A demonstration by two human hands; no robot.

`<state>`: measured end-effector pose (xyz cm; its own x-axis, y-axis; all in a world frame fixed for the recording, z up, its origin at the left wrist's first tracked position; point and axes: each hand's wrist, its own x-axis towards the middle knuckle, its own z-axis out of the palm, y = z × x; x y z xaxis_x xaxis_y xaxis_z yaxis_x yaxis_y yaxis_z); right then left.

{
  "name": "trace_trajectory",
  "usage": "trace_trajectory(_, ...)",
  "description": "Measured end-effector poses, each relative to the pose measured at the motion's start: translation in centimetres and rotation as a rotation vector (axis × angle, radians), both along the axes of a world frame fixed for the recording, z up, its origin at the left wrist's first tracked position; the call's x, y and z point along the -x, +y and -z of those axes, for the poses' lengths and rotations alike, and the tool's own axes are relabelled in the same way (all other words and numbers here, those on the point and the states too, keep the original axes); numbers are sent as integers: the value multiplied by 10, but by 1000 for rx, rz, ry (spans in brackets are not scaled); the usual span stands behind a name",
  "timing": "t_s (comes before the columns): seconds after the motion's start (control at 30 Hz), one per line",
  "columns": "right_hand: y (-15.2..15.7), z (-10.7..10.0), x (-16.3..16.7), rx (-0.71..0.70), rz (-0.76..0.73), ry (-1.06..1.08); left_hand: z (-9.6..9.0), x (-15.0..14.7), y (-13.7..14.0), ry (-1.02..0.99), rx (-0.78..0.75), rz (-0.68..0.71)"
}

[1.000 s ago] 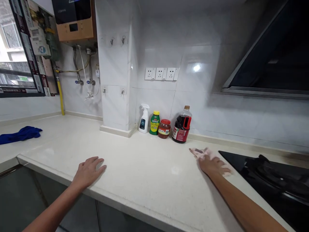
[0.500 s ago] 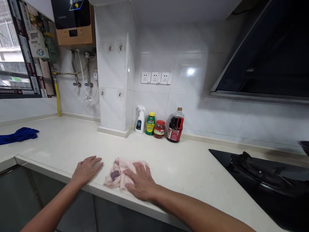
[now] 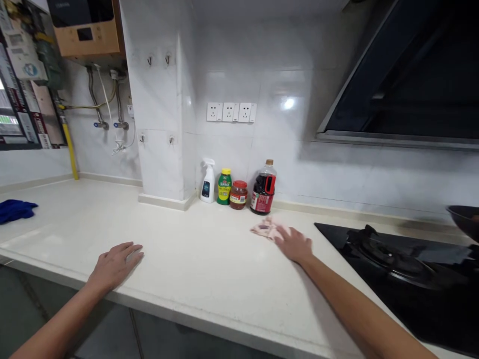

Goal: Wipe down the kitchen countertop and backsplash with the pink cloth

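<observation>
grip of r. hand [image 3: 294, 245]: palm down at the near right part of the pink cloth [image 3: 266, 228], fingers partly bent & a bit blurred, so can't tell if they pinch the fabric or only press it. cloth is on the counter [image 3: 202, 284], rumpled, w/ a dark patch, running out past the fingertips to the left & toward the wall. l. hand [image 3: 114, 267] well apart from it, palm down on the counter nr the front edge, fingers loosely spread, thumb out to the side.

just beyond cloth: big bottle [image 3: 263, 194] w/ dark liquid, red handle, brown cap, upright, btwn cloth & wall; can't tell if cloth's blurred far edge touches it. going left from there, a close row: red-lidded jar [image 3: 238, 196], green bottle [image 3: 224, 189] w/ yellow cap, white spray bottle [image 3: 208, 182], all upright & blocking that stretch of wall base. next, a tiled pillar [image 3: 159, 109] juts out over the counter, hooks on its front.

right of r. hand: black hob [image 3: 396, 264], its left edge near the hand & forearm; pan [image 3: 464, 221] partly in view at far right; dark range hood [image 3: 404, 85] overhead. sockets [image 3: 232, 112] on the wall above the row. far left: blue cloth [image 3: 17, 211] in a heap, yellow pipe [image 3: 70, 149] up the wall, water heater [image 3: 88, 32] above.
</observation>
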<state>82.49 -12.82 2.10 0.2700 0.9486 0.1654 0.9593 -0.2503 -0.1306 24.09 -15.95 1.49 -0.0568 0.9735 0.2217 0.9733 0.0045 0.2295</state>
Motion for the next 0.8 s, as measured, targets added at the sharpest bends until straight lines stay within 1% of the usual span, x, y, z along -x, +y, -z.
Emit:
trace_trajectory(0.07,-13,3,-41,-5,138,2,0,0,1,6,-7,-1)
trace_trajectory(0.13,-26,7,-65,-16,218,-4,0,-1,1,11,-15,0)
trace_trajectory(0.17,-33,10,-70,-28,238,-9,-1,-2,1,13,-18,-1)
trace_trajectory(0.23,-44,15,-67,-39,236,-18,-3,-5,0,24,-18,-4)
trace_trajectory(0.3,-56,19,-47,-38,190,-36,-5,-7,-1,37,-12,-8)
trace_trajectory(0.37,-72,21,-16,-25,90,-58,-7,-8,-1,38,-8,-4)
trace_trajectory(0.43,-94,21,20,-29,-60,-72,-7,-8,-1,32,-6,5)
trace_trajectory(0.57,-149,18,89,-66,-419,-19,-6,-7,-2,25,-8,15)
trace_trajectory(0.63,-175,19,116,-105,-534,-1,-6,-6,-2,24,-6,17)
trace_trajectory(0.7,-194,21,136,-147,-573,-26,-6,-6,-3,22,5,21)
trace_trajectory(0.8,-211,27,157,-170,-551,-107,-7,-6,-4,8,10,29)
